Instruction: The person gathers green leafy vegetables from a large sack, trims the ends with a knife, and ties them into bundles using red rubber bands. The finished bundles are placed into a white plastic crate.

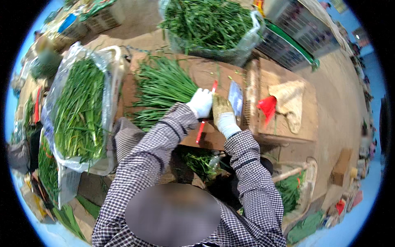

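My left hand (201,102), in a white glove, is closed around the gathered end of a bundle of long green leafy stalks (165,88), like garlic chives, whose leaves fan out leftward over the wooden table (200,66). Against it sits my right hand (222,108), in a glove with a tan coated palm side; its fingertips meet the bundle's end, and what they grip is hidden. A red strip (201,131) passes beneath the hands, its two ends showing above and below. Just right of them lies a blue-and-white packet or card (236,97).
A lined crate (114,92) of loose greens stands at left, and a large plastic bag (209,55) of greens beyond the table. A ridged wooden bar (252,95), a tan cloth (291,102) and a red piece (268,106) lie at right. A basket (311,176) holds bundles at lower right.
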Demonstrator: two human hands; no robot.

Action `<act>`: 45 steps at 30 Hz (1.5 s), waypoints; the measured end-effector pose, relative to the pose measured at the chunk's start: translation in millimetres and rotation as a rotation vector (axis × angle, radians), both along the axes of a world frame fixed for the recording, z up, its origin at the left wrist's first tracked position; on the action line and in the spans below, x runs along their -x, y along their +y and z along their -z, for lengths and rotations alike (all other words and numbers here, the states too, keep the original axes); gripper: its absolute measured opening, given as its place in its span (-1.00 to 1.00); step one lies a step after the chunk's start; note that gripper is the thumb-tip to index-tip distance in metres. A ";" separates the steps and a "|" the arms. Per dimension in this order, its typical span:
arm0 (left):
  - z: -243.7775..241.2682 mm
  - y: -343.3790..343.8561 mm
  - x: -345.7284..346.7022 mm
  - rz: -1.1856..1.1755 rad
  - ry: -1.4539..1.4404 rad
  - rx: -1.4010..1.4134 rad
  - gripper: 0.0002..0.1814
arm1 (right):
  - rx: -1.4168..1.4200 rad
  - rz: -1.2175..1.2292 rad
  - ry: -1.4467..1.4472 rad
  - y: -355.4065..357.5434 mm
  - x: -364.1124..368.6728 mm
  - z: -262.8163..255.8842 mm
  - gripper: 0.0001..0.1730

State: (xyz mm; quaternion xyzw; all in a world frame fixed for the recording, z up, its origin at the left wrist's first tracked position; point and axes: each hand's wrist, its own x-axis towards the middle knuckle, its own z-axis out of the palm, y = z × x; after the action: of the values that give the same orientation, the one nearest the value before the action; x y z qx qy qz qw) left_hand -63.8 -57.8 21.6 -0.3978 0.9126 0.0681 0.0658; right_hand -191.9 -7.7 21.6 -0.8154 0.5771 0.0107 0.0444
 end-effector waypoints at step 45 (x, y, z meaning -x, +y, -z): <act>-65.9 227.0 -548.6 -1.333 1.264 0.613 -0.65 | 0.375 -1.020 -0.448 4.3 -529.2 -147.2 -0.68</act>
State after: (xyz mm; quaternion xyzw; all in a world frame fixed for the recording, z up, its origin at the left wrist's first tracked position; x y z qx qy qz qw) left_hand 484.8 169.3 87.5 -0.7236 0.3446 0.0519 -0.5958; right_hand 337.4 -3.4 168.9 -0.9663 0.0806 -0.2443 0.0095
